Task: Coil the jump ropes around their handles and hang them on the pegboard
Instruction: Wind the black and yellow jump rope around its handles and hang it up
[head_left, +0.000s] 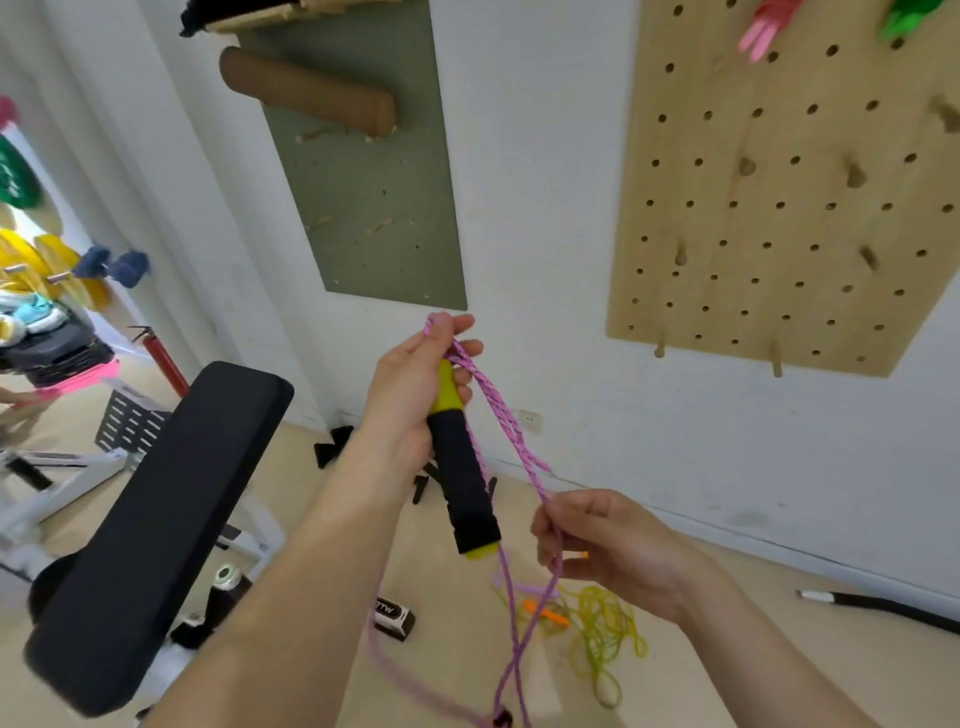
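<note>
My left hand (415, 384) grips the black and yellow-green handles (462, 467) of a jump rope, held upright at centre, and pinches a loop of its pink braided rope (498, 421) at the top. The rope runs down and right into my right hand (608, 551), whose curled fingers hold the strands. Below, the rope hangs toward the floor. A wooden pegboard (779, 208) with several pegs is on the wall at upper right. A yellow-green jump rope (602, 639) with an orange piece lies tangled on the floor.
A black padded bench (156, 519) stands at left. A green wall panel (363, 197) carries a brown roll (306, 93). Pink and green items hang at the pegboard's top. A black bar (883, 605) lies on the floor at right. Small black items sit near the wall.
</note>
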